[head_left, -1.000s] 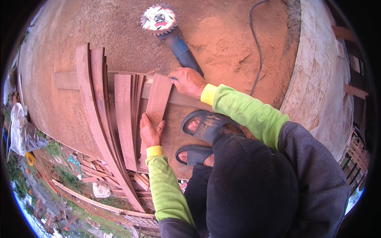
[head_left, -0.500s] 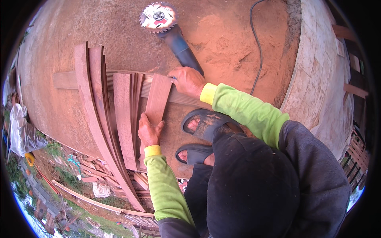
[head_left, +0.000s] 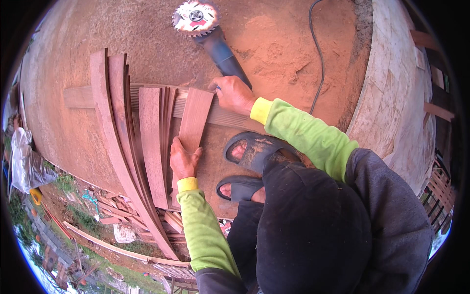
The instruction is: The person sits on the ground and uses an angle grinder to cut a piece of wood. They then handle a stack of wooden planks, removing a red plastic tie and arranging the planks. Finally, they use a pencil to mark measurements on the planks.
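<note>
My left hand (head_left: 184,159) is closed around the edges of a short reddish-brown wooden plank (head_left: 197,113), thumb on one side and fingers on the other. The plank's far end rests across a grooved board (head_left: 78,98) lying on the ground. Just right of that end, my right hand (head_left: 235,94) is closed, with a small blue bit showing at its fingers; what it is I cannot make out. Beyond this hand lies an angle grinder (head_left: 223,54) with a toothed saw blade (head_left: 197,18) facing up. Left of the held plank, several shorter planks (head_left: 151,137) stand on edge beside long curved-looking boards (head_left: 110,108).
A black power cord (head_left: 320,54) runs over the sawdust-covered ground (head_left: 279,54) at the right. My sandalled feet (head_left: 245,188) are close to the plank. Scrap wood (head_left: 120,213) and a clear plastic sheet (head_left: 27,161) lie at the lower left. A pale slab (head_left: 391,88) borders the right.
My right hand has shifted slightly away from the plank's far corner, its fingers curling in more. My left hand keeps its grip on the plank, nearly in place.
</note>
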A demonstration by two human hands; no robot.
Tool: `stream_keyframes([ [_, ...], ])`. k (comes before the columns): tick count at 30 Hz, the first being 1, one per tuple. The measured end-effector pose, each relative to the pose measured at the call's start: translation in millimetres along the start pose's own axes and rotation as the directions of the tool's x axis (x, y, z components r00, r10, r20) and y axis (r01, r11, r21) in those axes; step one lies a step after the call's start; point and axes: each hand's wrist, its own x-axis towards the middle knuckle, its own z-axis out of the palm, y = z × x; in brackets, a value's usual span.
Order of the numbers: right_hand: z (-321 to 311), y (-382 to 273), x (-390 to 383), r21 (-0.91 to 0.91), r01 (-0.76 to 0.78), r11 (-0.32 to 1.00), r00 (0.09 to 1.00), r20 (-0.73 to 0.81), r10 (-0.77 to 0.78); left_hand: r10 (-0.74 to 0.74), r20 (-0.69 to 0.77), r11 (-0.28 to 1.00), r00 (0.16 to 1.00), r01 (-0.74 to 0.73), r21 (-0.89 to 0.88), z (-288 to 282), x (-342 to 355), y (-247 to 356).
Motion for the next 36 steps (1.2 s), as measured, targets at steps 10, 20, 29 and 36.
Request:
stream_keyframes([
  [10, -5, -2, -2, -0.118, 0.107, 0.987, 0.991, 0.090, -0.097, -0.026, -0.011, 1.000, 1.000, 0.026, -0.003, 2, -1, -2],
  [20, -1, -1, -5, -0.122, 0.183, 0.975, 0.983, 0.052, -0.178, 0.069, -0.175, 0.996, 0.982, -0.077, -0.039, 29, -6, -17],
  [29, -3, -3, -2, -0.126, 0.170, 0.977, 0.984, 0.079, -0.161, 0.023, -0.307, 0.985, 0.952, -0.074, -0.157, 49, -11, -22],
  [36, -3, -8, 3, -0.191, 0.197, 0.962, 0.978, 0.102, -0.180, 0.087, -0.422, 0.982, 0.902, -0.150, -0.117, 58, -8, -28],
])
